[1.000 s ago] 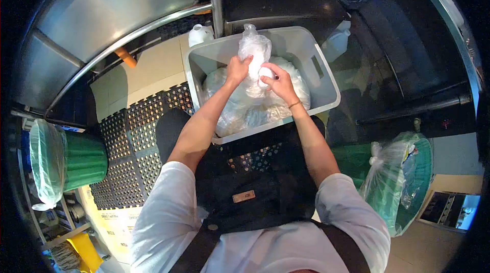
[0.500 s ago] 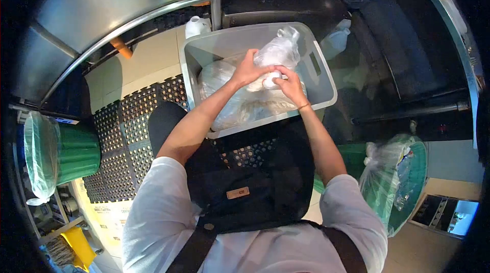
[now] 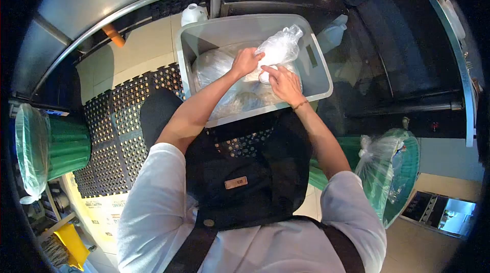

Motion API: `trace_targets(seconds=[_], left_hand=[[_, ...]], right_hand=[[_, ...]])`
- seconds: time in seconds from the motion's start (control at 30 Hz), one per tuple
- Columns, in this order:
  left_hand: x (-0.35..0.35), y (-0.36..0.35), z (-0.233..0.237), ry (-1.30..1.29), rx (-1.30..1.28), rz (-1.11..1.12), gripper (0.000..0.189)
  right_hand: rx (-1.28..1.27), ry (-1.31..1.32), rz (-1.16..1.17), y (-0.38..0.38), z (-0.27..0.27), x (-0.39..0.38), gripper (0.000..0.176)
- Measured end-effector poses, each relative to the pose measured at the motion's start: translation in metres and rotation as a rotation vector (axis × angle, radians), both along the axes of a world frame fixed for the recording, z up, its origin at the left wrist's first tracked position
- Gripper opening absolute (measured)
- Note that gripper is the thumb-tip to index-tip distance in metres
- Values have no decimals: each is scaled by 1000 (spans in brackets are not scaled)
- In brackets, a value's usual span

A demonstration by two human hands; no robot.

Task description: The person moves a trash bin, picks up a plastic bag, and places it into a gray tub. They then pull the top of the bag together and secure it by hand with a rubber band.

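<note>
A translucent grey bin [image 3: 319, 83] holds several clear plastic bags [image 3: 217, 66]. Over it, my left hand [image 3: 248, 62] is closed on the near end of a clear plastic bag with white contents [image 3: 282, 47], whose crumpled end points to the far right. Close beside it, my right hand [image 3: 284, 83] is bent over a small white bundle [image 3: 268, 74] at the bag's near end, its fingers curled against it. What the small bundle is cannot be made out.
A white jug [image 3: 194, 14] stands behind the bin's left corner. Green bins lined with clear plastic stand at left [image 3: 69, 148] and right [image 3: 406, 171]. A black perforated mat [image 3: 115, 135] covers the floor at left. A metal rail [image 3: 127, 13] curves across the upper left.
My left hand has slid slightly apart from my right hand, which has turned over the small white bundle. The whole view has shifted a little, with the bin now higher and further left.
</note>
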State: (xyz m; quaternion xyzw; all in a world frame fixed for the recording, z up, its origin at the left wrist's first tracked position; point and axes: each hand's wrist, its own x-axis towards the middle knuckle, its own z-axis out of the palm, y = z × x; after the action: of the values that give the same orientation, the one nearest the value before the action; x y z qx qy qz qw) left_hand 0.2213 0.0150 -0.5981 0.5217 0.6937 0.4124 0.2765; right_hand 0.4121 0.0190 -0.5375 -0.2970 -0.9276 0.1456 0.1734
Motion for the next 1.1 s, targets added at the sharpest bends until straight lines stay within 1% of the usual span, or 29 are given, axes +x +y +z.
trace_targets(seconds=[0.07, 0.13, 0.17, 0.2, 0.23, 0.27, 0.3, 0.33, 0.37, 0.43, 0.47, 0.5, 0.53, 0.57, 0.6, 0.63, 0.67, 0.7, 0.73, 0.77, 0.8, 0.83, 0.87, 0.9, 0.93, 0.97, 1.03, 1.07, 1.1], left_hand=[[2, 0, 1, -4, -24, -6, 33], [1, 2, -3, 82, 78, -2, 36], [-1, 5, -4, 89, 87, -5, 36], [-3, 7, -11, -10, 195, 50, 39], [-7, 6, -7, -106, 300, 103, 42], [-14, 5, -2, -93, 303, 101, 42], [-18, -4, 18, -224, 103, 162, 41], [-22, -9, 24, -353, -97, 224, 47], [-21, -15, 28, -340, -102, 223, 47], [-26, -22, 18, -882, -130, 258, 65], [-32, -25, 14, -926, -198, 197, 76], [-38, -22, -17, -910, -206, 200, 76], [-45, -16, -61, -898, -77, 244, 73], [-50, -11, -82, -882, 54, 284, 70], [-33, -27, -46, -852, 211, 358, 71], [-28, -38, -32, -840, 203, 353, 71], [-25, -46, -23, -933, 239, 334, 64], [-24, -53, -15, -1027, 273, 314, 59], [-27, -58, -7, -1016, 265, 311, 59], [-32, -65, 1, -924, 62, 185, 44], [-35, -70, 4, -827, -140, 62, 34], [-31, -69, 6, -820, -153, 62, 34], [-25, -66, 8, -803, -38, 152, 30], [-24, -63, 3, -784, 76, 242, 26], [-28, -62, 0, -774, 82, 228, 33], [-30, -61, -4, -769, 71, 229, 33], [-28, -56, -12, -841, 239, 311, 37], [-28, -54, -16, -868, 245, 318, 43], [-30, -54, -19, -868, 241, 320, 43]], right_hand=[[-5, -25, 12, 2, 2, 0, 31], [-7, -38, 17, 5, -7, 1, 30], [-58, 152, 38, 7, -12, -2, 28], [-112, 343, 61, 10, -20, -4, 27], [-108, 355, 60, 12, -29, -10, 27], [-507, 633, -29, 16, -38, -17, 26], [-916, 901, -121, 17, -43, -24, 25], [-1131, 953, -230, 17, -42, -28, 21], [-1137, 964, -229, 15, -44, -34, 21], [-773, 763, -112, 8, -53, -49, 20], [-684, 806, -160, 4, -57, -57, 20], [-693, 821, -161, -1, -60, -61, 20], [-720, 827, -177, -4, -62, -64, 21], [-744, 834, -194, -7, -63, -67, 21], [-750, 849, -198, -10, -61, -69, 21], [-720, 816, -254, -15, -56, -70, 20], [-690, 784, -309, -18, -53, -71, 20], [-697, 797, -316, -19, -54, -72, 20], [-589, 730, -329, -19, -55, -72, 21], [-483, 659, -342, -20, -57, -72, 23], [-493, 665, -351, -24, -56, -72, 23], [-530, 613, -309, -27, -54, -72, 24], [-565, 561, -265, -30, -53, -72, 25], [-576, 566, -271, -32, -54, -73, 25], [-545, 575, -238, -32, -56, -74, 27], [-511, 584, -203, -32, -57, -75, 28], [-523, 602, -213, -30, -59, -77, 29], [-524, 615, -216, -30, -60, -76, 30], [-528, 613, -218, -32, -60, -75, 30]])
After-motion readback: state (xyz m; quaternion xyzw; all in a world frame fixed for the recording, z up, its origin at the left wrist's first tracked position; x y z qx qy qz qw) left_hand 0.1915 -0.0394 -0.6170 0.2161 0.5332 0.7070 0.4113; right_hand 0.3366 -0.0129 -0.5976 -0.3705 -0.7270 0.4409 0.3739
